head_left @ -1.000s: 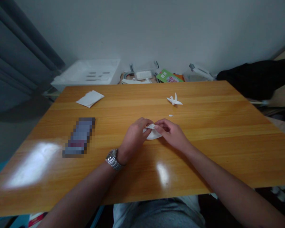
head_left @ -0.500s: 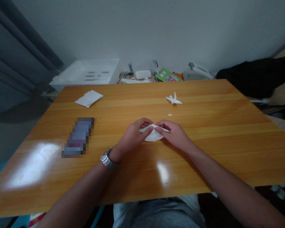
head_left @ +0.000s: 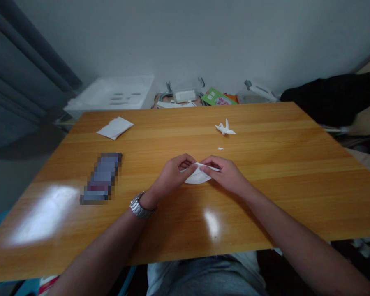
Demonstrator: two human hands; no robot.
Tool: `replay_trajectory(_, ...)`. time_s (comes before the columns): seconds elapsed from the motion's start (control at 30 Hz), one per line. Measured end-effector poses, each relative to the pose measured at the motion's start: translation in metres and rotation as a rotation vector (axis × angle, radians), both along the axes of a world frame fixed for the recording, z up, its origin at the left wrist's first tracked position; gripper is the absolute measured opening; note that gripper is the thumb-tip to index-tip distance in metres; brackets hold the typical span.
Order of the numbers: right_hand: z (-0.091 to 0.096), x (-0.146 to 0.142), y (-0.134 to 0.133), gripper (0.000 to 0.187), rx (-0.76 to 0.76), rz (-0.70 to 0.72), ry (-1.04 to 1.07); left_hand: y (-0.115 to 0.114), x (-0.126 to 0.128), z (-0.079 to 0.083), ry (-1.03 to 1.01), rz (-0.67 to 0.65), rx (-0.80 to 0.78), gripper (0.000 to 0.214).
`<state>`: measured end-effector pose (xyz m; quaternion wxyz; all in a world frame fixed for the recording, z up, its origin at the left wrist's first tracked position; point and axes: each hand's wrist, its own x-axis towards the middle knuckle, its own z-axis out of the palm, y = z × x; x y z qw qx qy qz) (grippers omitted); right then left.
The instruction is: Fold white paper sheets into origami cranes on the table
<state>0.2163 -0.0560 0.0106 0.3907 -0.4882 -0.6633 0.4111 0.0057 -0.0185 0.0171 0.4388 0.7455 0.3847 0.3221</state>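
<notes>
Pinching white paper (head_left: 198,176) from both sides with fingers of left hand (head_left: 175,169) and right hand (head_left: 225,172), probably to keep it steady.

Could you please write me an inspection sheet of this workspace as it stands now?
Surface: wooden table, glossy, with light glare on it.
Things in hand: folded white paper, held between both hands.
Clutter: paper crane and small paper scrap beyond the hands; paper sheets at far left; pixelated dark device at left, details unreadable.
Hands: left hand and right hand both pinch the paper; watch on the left wrist.
Cables: nothing seen on the table.
Surroundings: curtain at left; white tray and green booklet behind the table; black cloth at right.
</notes>
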Motion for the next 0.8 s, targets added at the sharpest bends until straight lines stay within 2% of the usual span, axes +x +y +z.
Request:
replay_trajectory(0.23, -0.0014, 0.0012, 0.0015, 0.022, -0.022, -0.061, 0.031, -0.0049, 0.0006, -0.0001, 0.049, 0.040, 0.066, 0.025)
replay_trajectory(0.43, -0.0015, 0.0024, 0.0015, 0.024, -0.038, -0.029, 0.074, -0.0047, -0.0002, -0.0002, -0.010, 0.056, 0.032, 0.022)
replay_trajectory(0.6, -0.0029, 0.0001, 0.0003, 0.024, -0.080, 0.010, 0.111, -0.0042, 0.0011, 0.0006, 0.023, 0.104, 0.072, 0.017)
replay_trajectory(0.8, -0.0030, 0.0001, 0.0002, 0.024, -0.017, -0.008, 0.018, -0.0056, 0.0023, 0.0027, 0.016, 0.089, 0.060, 0.015)
